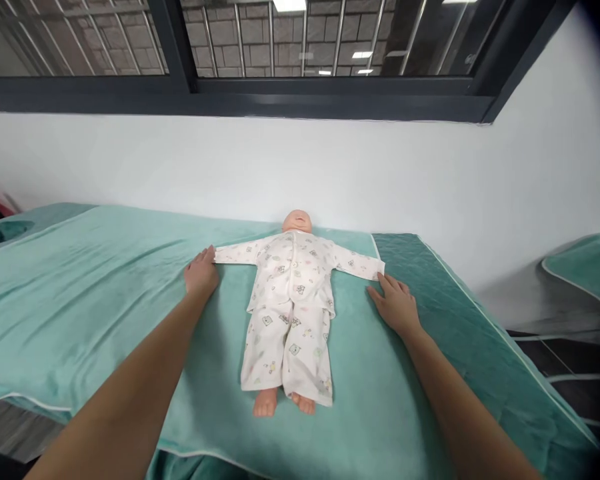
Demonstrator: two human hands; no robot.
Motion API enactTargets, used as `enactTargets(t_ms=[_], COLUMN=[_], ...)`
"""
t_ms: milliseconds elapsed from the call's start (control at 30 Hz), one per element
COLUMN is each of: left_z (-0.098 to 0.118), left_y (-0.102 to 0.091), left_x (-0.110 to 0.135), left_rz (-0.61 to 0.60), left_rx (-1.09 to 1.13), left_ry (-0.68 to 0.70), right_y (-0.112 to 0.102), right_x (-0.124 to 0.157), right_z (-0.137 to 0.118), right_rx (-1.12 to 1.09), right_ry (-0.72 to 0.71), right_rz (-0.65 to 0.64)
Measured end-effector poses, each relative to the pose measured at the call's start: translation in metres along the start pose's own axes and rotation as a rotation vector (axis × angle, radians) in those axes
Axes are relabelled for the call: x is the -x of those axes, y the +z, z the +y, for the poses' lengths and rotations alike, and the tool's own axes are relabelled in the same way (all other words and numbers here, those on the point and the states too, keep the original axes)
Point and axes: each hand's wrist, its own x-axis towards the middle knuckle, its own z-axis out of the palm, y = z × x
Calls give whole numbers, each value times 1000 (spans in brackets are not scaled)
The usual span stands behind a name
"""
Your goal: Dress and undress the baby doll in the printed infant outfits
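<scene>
A baby doll [298, 221] lies on its back with its arms stretched out to both sides. It wears a white printed pajama top [295, 267] and matching pajama pants [287, 353], and its bare feet show below the hems. My left hand [201, 272] is closed at the cuff of the sleeve on the left, its fingertips against the cuff's end. At the other cuff, my right hand [395, 303] rests with its fingers apart, the index fingertip touching the fabric and the thumb spread away. The doll's own hands do not show beyond the cuffs.
A light green blanket [130, 300] lies under the doll, over a darker green quilted cover [460, 333]. Behind stands a white wall [240, 167] with a dark-framed window [330, 100]. More green fabric [590, 267] sits at the far right.
</scene>
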Motion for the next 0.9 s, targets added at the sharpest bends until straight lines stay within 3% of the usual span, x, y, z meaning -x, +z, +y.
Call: enactTargets(t_ms=[133,300,400,500,600,733,800,900], left_z=[3,7,8,10,13,17,17,18], left_y=[-2,-3,0,1,-1,-6,-7,-7], left_x=[2,16,36,58,71,75,75,76], left_rz=[-21,-7,26,6,-19,-2,20,57], left_rx=[-6,4,-4,-34,-62,-74,-66,-56], left_ry=[-27,-93,-151,-143,-101,-108,-118,-119], right_y=[-3,-8,-13,-17,-18,-17,-15,-13], right_x=[-1,2,9,30,69,122,131,123], right_z=[0,-2,-3,-11,-35,-81,-102,-125], right_rx=[-43,-78,-145,-227,-321,-429,-435,-403], right_ry=[79,59,44,-72,-271,-431,-452,-444], right_rz=[74,53,158,263,269,158,192,265])
